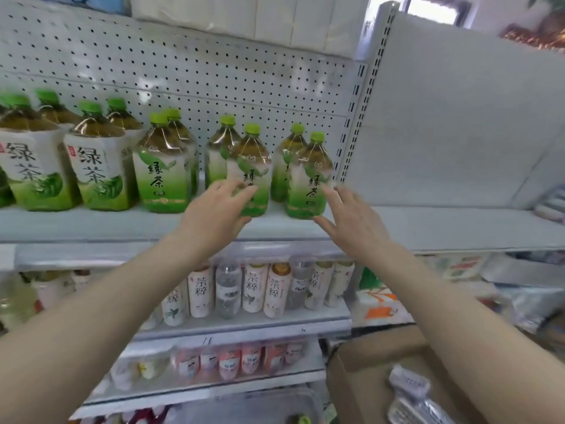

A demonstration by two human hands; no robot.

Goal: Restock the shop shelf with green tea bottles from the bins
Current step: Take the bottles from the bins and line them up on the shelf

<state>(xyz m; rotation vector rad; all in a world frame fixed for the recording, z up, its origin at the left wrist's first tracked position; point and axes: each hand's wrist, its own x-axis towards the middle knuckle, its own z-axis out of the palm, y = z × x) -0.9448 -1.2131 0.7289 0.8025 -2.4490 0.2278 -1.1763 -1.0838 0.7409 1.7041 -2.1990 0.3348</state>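
Observation:
Green tea bottles with green caps stand in rows on the white shelf (91, 224). My left hand (214, 214) reaches to the middle front bottle (252, 166); its spread fingers lie across the lower label and the thumb is at the base, without a closed grip. My right hand (351, 218) is spread just right of the rightmost front bottle (310, 175), with its thumb near the base. Both bottles stand upright on the shelf. Larger square green tea bottles (97, 166) fill the left end.
A perforated back panel and a plain white divider (458, 117) bound the shelf. Lower shelves hold small tea bottles (253, 289) and pink drinks (229, 362). An open cardboard box (360, 362) sits at the lower right, and a clear bin (260, 405) below.

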